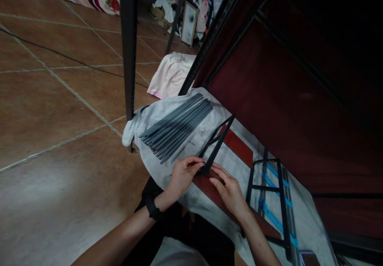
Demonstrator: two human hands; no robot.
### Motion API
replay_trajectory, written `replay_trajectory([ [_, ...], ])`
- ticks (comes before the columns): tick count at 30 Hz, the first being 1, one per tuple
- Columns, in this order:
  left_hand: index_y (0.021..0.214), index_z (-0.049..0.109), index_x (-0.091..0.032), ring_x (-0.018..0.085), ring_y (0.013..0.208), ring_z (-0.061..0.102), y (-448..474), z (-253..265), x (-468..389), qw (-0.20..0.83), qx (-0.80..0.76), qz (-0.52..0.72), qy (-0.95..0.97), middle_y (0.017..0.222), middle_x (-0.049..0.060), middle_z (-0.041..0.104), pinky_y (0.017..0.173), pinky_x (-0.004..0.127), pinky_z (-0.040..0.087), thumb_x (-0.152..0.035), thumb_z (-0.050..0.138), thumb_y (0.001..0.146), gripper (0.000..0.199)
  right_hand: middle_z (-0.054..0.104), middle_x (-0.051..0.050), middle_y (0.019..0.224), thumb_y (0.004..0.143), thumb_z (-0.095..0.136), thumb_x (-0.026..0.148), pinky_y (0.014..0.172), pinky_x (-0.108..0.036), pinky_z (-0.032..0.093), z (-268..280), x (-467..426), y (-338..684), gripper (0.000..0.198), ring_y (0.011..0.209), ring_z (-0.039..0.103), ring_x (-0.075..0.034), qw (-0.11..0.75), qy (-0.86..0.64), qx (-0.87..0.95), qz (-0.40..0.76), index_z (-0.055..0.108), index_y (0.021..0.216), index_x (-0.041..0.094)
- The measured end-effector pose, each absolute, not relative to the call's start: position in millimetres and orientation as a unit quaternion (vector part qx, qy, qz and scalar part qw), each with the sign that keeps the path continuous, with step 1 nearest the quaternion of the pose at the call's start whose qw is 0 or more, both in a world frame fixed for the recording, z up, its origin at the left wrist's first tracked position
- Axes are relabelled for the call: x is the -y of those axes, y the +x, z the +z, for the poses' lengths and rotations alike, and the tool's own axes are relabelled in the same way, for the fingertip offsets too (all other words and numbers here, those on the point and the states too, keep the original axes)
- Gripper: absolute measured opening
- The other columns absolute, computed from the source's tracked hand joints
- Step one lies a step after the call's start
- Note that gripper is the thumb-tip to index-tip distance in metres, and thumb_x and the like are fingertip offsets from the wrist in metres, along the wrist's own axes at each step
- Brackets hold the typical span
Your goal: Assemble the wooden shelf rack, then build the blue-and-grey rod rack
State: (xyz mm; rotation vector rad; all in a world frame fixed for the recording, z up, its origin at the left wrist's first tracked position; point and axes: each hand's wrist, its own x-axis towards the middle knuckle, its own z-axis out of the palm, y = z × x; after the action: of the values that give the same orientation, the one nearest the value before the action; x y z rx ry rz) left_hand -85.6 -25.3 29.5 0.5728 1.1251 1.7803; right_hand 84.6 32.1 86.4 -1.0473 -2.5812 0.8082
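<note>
Black, the frame (pixel 219 144) looks half-worked by the near edge of the cloth (pixel 303 202), its end pinched by the left hand (pixel 183 175), the right hand's (pixel 229 189) grip unclear, with grey rods (pixel 178 127) lying loose toward the left edge.

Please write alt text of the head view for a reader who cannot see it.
The left hand and right hand are at the near end of a dark frame over a pale cloth. Grey rods lie to the left; another dark frame and blue strips lie to the right.
</note>
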Motion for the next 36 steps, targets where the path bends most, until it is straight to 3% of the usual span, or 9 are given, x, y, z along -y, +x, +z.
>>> replay_trajectory([
  [6, 0.085, 0.077, -0.020, 0.015, 0.072, 0.068, -85.3, 22.4, 23.9, 0.427, -0.462, 0.719, 0.296, 0.080, 0.002, 0.075, 0.068, 0.023, 0.054, -0.022, 0.067, 0.081, 0.011, 0.059, -0.005, 0.141, 0.093, 0.056, 0.028, 0.114, -0.045, 0.040, 83.9, -32.9, 85.6, 0.035, 0.131, 0.054, -0.023, 0.132, -0.359, 0.879, 0.286, 0.064, 0.128, 0.027],
  [24, 0.084, 0.076, -0.019, 0.014, 0.071, 0.067, -88.8, 19.3, 24.8, 0.458, -0.415, 0.723, 0.309, 0.079, 0.002, 0.075, 0.068, 0.023, 0.054, -0.022, 0.066, 0.080, 0.011, 0.063, -0.004, 0.134, 0.094, 0.058, 0.031, 0.113, -0.043, 0.041, 91.7, -28.1, 82.9, 0.034, 0.127, 0.057, -0.022, 0.145, -0.363, 0.858, 0.333, 0.065, 0.127, 0.031],
  [36, 0.089, 0.076, -0.022, 0.014, 0.080, 0.069, -89.0, 18.6, 26.5, 0.358, -0.464, 0.691, 0.423, 0.086, 0.000, 0.076, 0.078, 0.024, 0.052, -0.017, 0.059, 0.086, 0.018, 0.067, -0.002, 0.125, 0.093, 0.059, 0.032, 0.104, -0.037, 0.046, 93.8, -24.5, 84.1, 0.027, 0.120, 0.060, -0.020, 0.143, -0.395, 0.847, 0.327, 0.067, 0.118, 0.029],
])
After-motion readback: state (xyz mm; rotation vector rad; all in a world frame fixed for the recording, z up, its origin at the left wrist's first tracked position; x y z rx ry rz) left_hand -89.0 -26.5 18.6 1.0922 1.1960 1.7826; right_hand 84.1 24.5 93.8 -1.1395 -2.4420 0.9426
